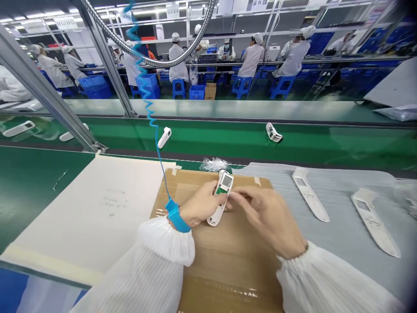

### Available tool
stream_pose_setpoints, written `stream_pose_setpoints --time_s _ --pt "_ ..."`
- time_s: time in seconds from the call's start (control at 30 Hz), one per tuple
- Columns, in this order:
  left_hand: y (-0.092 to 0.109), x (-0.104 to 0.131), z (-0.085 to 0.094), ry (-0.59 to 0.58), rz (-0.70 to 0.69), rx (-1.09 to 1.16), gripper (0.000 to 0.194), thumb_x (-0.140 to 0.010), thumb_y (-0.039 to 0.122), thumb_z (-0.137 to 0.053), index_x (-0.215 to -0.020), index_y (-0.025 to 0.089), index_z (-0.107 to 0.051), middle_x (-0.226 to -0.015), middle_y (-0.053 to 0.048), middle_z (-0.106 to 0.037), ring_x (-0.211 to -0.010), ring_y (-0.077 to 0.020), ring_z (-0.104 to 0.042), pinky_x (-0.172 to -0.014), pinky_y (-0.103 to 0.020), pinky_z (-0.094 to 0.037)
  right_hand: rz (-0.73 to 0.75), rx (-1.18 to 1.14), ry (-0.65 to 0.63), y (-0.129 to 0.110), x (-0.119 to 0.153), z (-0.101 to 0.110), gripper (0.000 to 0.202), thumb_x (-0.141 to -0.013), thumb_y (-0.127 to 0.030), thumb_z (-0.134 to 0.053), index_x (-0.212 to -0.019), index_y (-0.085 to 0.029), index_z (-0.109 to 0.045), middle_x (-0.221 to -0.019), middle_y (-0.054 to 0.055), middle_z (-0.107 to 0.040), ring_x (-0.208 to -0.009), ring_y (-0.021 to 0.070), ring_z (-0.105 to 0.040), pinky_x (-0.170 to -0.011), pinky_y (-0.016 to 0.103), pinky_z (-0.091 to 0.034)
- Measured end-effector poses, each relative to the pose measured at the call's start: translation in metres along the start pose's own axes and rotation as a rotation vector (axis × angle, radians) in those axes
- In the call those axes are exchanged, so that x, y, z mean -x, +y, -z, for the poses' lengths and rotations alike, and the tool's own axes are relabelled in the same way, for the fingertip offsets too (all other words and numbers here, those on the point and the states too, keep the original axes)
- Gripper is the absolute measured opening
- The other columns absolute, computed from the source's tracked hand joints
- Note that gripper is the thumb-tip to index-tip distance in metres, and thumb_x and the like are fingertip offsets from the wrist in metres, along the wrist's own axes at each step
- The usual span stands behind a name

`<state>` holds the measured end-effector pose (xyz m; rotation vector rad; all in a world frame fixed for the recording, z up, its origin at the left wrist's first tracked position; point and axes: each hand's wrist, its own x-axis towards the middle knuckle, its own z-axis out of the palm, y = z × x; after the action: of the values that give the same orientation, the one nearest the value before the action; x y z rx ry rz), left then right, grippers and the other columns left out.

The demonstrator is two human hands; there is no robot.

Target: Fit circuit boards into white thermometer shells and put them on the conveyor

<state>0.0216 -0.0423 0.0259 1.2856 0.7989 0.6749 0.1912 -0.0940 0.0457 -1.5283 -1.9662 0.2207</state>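
Observation:
My left hand (205, 201) is closed round a white infrared thermometer (215, 214), held tilted above a cardboard sheet (224, 256). Its front is uncovered: a small grey screen (227, 180) sits near the top, with a green circuit board (222, 190) below. The thumb lies across the middle of the body. My right hand (269, 217) is at the thermometer's right edge, its fingers curled in and slightly blurred. What its fingertips pinch, if anything, is too small to make out. A blue wrist strap (176, 216) with a coiled cord circles my left wrist.
Two white cover shells (311, 195) lie on grey foam (342, 243) at right. A green conveyor belt (211, 139) behind carries more thermometers (164, 137). Crumpled clear plastic (214, 164) sits at the cardboard's far edge. A metal post (107, 56) rises at left. Co-workers sit beyond.

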Motion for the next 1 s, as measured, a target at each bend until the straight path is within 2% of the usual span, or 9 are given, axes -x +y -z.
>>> stream_pose_setpoints --time_s 0.13,0.27,0.37,0.5,0.6,0.7,0.83,0.93,1.0 --pt "-0.002 0.003 0.012 -0.044 -0.025 -0.129 0.025 -0.093 0.024 -0.055 -0.114 0.016 -0.062 -0.103 -0.009 -0.067 -0.078 -0.0145 -0.062 -0.078 -0.032 -0.050 0.338 0.318 0.142 0.006 -0.035 0.000 0.017 -0.101 -0.029 -0.054 -0.098 -0.026 -0.070 -0.094 0.000 -0.074 -0.084 0.0209 -0.064 -0.081 0.040 -0.036" --pt "0.004 0.006 0.016 0.021 0.007 -0.244 0.022 -0.094 0.022 -0.053 -0.111 0.017 -0.066 -0.077 -0.003 -0.065 -0.074 -0.0155 -0.061 -0.077 -0.031 -0.050 0.536 0.571 0.095 0.003 -0.056 0.002 0.025 -0.099 -0.012 -0.049 -0.083 -0.023 -0.064 -0.083 -0.001 -0.068 -0.077 0.0191 -0.057 -0.088 0.043 -0.032" --pt "0.009 0.002 0.020 0.200 0.070 -0.180 0.016 -0.095 0.020 -0.051 -0.101 0.017 -0.065 -0.072 -0.002 -0.062 -0.065 -0.0134 -0.059 -0.063 -0.026 -0.048 0.558 0.476 0.004 0.007 -0.068 0.004 0.025 -0.097 -0.010 -0.046 -0.078 -0.022 -0.058 -0.088 0.000 -0.067 -0.080 0.0195 -0.056 -0.089 0.042 -0.032" --pt "0.011 -0.006 0.029 0.522 0.046 -0.060 0.015 -0.098 0.017 -0.046 -0.099 0.015 -0.061 -0.078 -0.003 -0.064 -0.061 -0.0103 -0.057 -0.057 -0.021 -0.047 0.261 0.165 -0.113 0.032 -0.100 -0.012 0.015 -0.095 -0.025 -0.047 -0.082 -0.022 -0.054 -0.092 0.003 -0.066 -0.079 0.0189 -0.057 -0.077 0.035 -0.041" --pt "0.009 -0.009 0.033 0.517 -0.001 0.062 0.012 -0.098 0.016 -0.048 -0.103 0.014 -0.059 -0.101 -0.006 -0.069 -0.064 -0.0079 -0.059 -0.060 -0.021 -0.051 -0.021 0.236 -0.123 0.053 -0.124 -0.036 0.011 -0.089 -0.025 -0.051 -0.079 -0.022 -0.055 -0.085 0.004 -0.066 -0.083 0.0223 -0.059 -0.075 0.036 -0.041" --pt "0.006 -0.010 0.034 0.453 -0.015 0.090 0.015 -0.098 0.019 -0.049 -0.110 0.015 -0.058 -0.107 -0.006 -0.069 -0.063 -0.0080 -0.060 -0.060 -0.022 -0.051 -0.047 0.298 -0.132 0.069 -0.129 -0.045 0.008 -0.084 -0.030 -0.059 -0.081 -0.023 -0.061 -0.091 0.004 -0.067 -0.091 0.0248 -0.061 -0.080 0.040 -0.040" --pt "0.000 -0.012 0.039 0.520 -0.097 -0.228 0.025 -0.098 0.018 -0.048 -0.120 0.018 -0.058 -0.102 -0.006 -0.070 -0.066 -0.0133 -0.061 -0.066 -0.028 -0.051 -0.219 0.406 -0.032 0.099 -0.108 -0.004 0.021 -0.086 -0.042 -0.062 -0.095 -0.024 -0.066 -0.109 0.006 -0.066 -0.099 0.0250 -0.063 -0.082 0.039 -0.044" --pt "0.001 -0.013 0.045 0.624 -0.197 -0.724 0.030 -0.097 0.016 -0.049 -0.125 0.019 -0.059 -0.105 -0.009 -0.070 -0.092 -0.0242 -0.064 -0.082 -0.037 -0.048 -0.494 0.583 0.064 0.135 -0.089 0.044 0.037 -0.089 -0.044 -0.058 -0.115 -0.018 -0.066 -0.130 0.020 -0.057 -0.116 0.0369 -0.057 -0.087 0.050 -0.045" --pt "0.004 -0.012 0.048 0.618 -0.202 -0.980 0.027 -0.098 0.016 -0.048 -0.121 0.017 -0.060 -0.109 -0.012 -0.069 -0.105 -0.0290 -0.062 -0.090 -0.041 -0.045 -0.612 0.635 0.008 0.157 -0.080 0.068 0.049 -0.090 -0.045 -0.058 -0.128 -0.014 -0.062 -0.138 0.028 -0.050 -0.124 0.0415 -0.051 -0.089 0.052 -0.043"
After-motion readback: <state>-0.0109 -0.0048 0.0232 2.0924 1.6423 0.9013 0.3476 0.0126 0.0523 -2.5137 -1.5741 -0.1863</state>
